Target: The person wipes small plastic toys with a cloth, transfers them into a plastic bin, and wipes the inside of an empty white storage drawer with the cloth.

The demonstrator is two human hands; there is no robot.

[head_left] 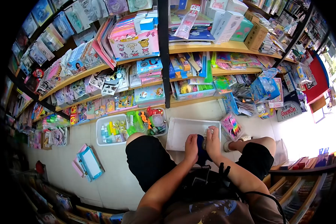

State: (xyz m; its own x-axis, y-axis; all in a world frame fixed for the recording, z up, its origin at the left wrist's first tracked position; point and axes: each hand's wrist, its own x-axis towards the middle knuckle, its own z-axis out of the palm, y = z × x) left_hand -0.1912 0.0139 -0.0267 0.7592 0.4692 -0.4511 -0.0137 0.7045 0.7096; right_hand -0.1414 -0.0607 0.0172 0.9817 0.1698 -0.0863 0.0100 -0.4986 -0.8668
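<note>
Hands [191, 147], dark cloth [201, 148], 3 filled bins [98, 131] flanking white tub [181, 131]

Plastic bins [178, 133] on tiled floor [117, 168]

Washed-out glare at right, fisheye curvature, black corners

Dark blue cloth [202, 154], bunched and drooping
</note>
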